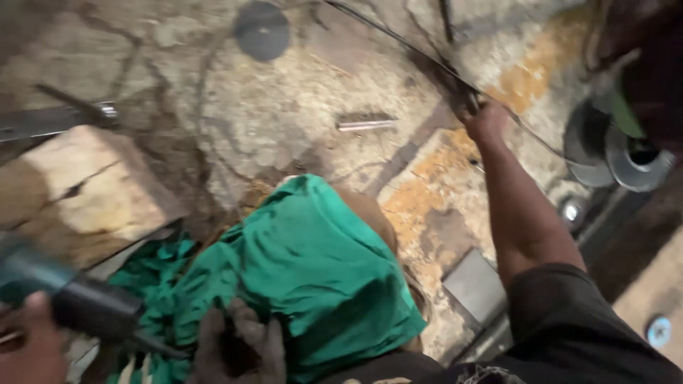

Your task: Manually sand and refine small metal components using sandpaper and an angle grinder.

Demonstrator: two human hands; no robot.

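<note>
Down at the lower left, the left hand [28,348] is wrapped around the dark body of a teal power tool [64,288], blurred by motion, above a crumpled green cloth [313,270] on the stained floor [284,107]. Far up on the right, the right hand [486,119] seems closed on one thin black cable [398,39], though the fingers are hard to make out. One pale stone block [78,188], one short metal rod [364,123] and two grey discs [617,149] lie around.

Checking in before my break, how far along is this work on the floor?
Done: nothing visibly finished. In hand: left hand grips a teal-and-black power tool; right hand holds a thin dark cable on the floor. Left: the short metal bar lies untouched.
</note>
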